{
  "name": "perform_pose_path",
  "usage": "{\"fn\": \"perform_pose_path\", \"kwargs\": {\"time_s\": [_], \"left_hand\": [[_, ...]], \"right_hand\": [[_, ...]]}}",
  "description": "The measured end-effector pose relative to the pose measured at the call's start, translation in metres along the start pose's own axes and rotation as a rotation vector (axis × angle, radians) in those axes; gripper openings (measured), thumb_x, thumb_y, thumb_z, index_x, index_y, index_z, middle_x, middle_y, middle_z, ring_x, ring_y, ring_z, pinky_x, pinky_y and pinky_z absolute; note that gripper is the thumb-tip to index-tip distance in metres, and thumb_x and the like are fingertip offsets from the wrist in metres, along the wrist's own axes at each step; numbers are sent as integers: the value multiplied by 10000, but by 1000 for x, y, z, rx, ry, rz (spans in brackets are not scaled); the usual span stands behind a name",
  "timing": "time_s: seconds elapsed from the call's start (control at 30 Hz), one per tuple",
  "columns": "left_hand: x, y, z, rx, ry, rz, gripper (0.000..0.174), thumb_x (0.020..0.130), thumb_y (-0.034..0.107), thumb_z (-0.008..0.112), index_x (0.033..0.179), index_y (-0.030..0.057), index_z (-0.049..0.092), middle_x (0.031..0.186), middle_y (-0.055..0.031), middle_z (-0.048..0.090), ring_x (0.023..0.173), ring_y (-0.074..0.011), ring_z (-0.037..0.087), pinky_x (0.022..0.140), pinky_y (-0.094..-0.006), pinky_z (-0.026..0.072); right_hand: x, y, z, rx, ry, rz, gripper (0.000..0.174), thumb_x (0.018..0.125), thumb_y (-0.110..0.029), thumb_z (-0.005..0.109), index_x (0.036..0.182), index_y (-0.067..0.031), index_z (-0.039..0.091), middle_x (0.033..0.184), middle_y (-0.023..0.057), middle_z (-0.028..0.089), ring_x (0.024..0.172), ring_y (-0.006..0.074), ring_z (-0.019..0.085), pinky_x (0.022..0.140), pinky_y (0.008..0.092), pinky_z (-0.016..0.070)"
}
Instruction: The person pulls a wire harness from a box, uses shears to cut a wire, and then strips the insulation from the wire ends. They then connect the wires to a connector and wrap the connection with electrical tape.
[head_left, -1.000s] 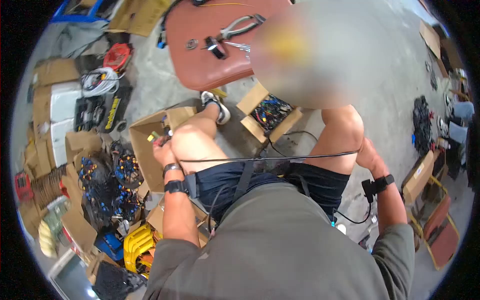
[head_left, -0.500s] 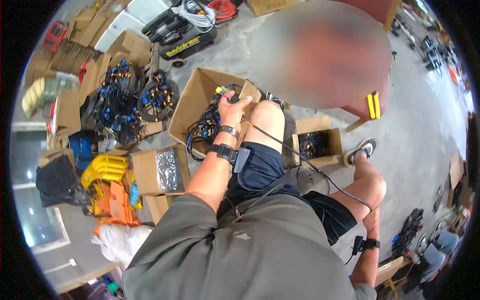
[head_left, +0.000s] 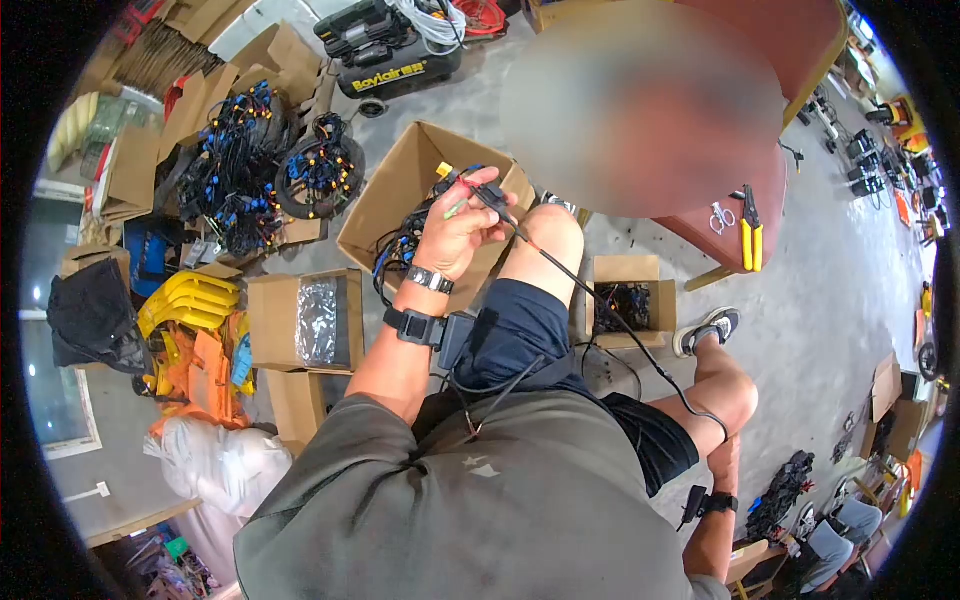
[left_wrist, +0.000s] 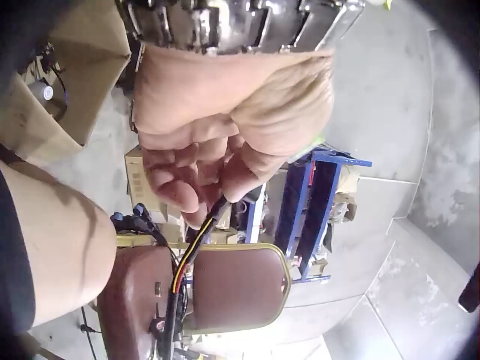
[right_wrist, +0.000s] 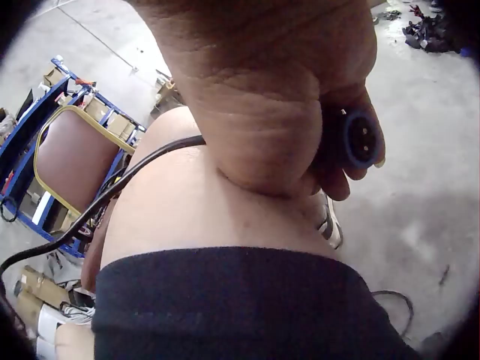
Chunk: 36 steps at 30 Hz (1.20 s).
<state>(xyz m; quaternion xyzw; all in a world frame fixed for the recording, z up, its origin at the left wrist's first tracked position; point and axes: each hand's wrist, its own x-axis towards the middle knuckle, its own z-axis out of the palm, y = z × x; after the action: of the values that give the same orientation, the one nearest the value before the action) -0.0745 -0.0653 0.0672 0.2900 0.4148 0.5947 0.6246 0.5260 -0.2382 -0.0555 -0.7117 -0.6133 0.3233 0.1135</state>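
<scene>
In the head view my left hand point(head_left: 452, 232) pinches one end of a black wire harness point(head_left: 632, 328), above an open cardboard box. A black connector point(head_left: 490, 196) and a small yellow connector point(head_left: 446, 171) stick out past its fingers. Red and yellow wires point(left_wrist: 196, 244) show along the cable below the thumb in the left wrist view. The harness runs across both legs toward my right hand point(head_left: 724, 462), low beside the right knee. That hand's fingers curl round a black round connector point(right_wrist: 360, 140) with a blue ring and pins, facing outward in the right wrist view.
More harnesses point(head_left: 402, 240) lie in the cardboard box point(head_left: 385, 190) under the left hand. A smaller box point(head_left: 655, 300) stands between the legs. Yellow-handled pliers point(head_left: 751, 235) and scissors point(head_left: 721, 217) rest on a red chair seat point(head_left: 690, 232). Harness piles point(head_left: 235, 170) and an air compressor point(head_left: 395, 75) are at left.
The head view has swung leftward. My left hand has risen from beside the left knee, turning palm-up with the connector end. The cable now slants across the legs; the right hand stays beside the right knee.
</scene>
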Motion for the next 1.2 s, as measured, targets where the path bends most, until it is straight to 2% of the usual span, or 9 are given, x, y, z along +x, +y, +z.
{"fn": "perform_pose_path", "kwargs": {"time_s": [0.17, 0.37, 0.47, 0.67, 0.77, 0.87, 1.07, 1.2], "left_hand": [[-3, 8, -2, -13, -72, 54, 425, 886, -23, 587, 1303, 3, 506, 1102, -163, 652, 865, -203, 656, 684, -309, 535], [-8, 19, 1, -59, -85, 75, 357, 912, 21, 596, 1264, -10, 540, 1065, -173, 667, 811, -194, 665, 665, -295, 555], [-9, 22, 2, -81, -60, 68, 344, 924, 49, 593, 1256, -20, 539, 1056, -175, 669, 815, -205, 674, 675, -300, 568], [-8, 22, 2, -96, -46, 95, 341, 924, 55, 576, 1258, -2, 535, 1027, -202, 668, 780, -227, 690, 661, -313, 584], [-5, 23, 3, -90, -7, 122, 351, 915, 43, 571, 1261, 3, 531, 1009, -220, 670, 741, -233, 697, 638, -306, 590], [-5, 25, 4, -73, 7, 106, 338, 907, 32, 570, 1243, 4, 539, 984, -227, 677, 718, -233, 702, 620, -298, 593], [-3, 27, 6, -22, 113, 61, 302, 899, 22, 567, 1201, 11, 554, 954, -230, 684, 694, -229, 703, 605, -293, 597], [-2, 24, 6, -47, 127, 62, 299, 895, 16, 566, 1194, 13, 560, 965, -225, 684, 707, -228, 704, 599, -290, 593]], "right_hand": [[-2, -3, 1, -22, -7, 65, 399, 846, -244, 672, 1136, 27, 628, 1088, 268, 663, 1072, 416, 625, 857, 440, 499], [-8, -57, -12, -65, -7, 189, 353, 835, -229, 680, 1036, 61, 662, 990, 283, 678, 1002, 391, 666, 795, 434, 511], [-4, -30, -5, -77, -16, 188, 355, 831, -223, 684, 1042, 61, 660, 995, 288, 675, 998, 382, 671, 787, 432, 514], [-4, -39, -8, -123, -32, 228, 342, 830, -225, 683, 1044, 41, 668, 999, 279, 678, 996, 380, 673, 782, 427, 516], [-1, -10, -3, -179, -88, 191, 330, 833, -224, 679, 1043, 30, 672, 985, 280, 677, 989, 375, 676, 783, 424, 516], [-1, -15, -2, -67, -51, 70, 321, 839, -223, 670, 1037, 31, 672, 967, 278, 677, 976, 387, 674, 777, 423, 515], [-3, -24, -6, -127, -40, 166, 321, 841, -227, 672, 1031, 32, 669, 947, 277, 679, 960, 412, 666, 772, 433, 517], [-2, -21, -5, -141, -30, 138, 329, 838, -241, 680, 1021, 32, 669, 944, 286, 674, 951, 422, 662, 766, 454, 516]]}}
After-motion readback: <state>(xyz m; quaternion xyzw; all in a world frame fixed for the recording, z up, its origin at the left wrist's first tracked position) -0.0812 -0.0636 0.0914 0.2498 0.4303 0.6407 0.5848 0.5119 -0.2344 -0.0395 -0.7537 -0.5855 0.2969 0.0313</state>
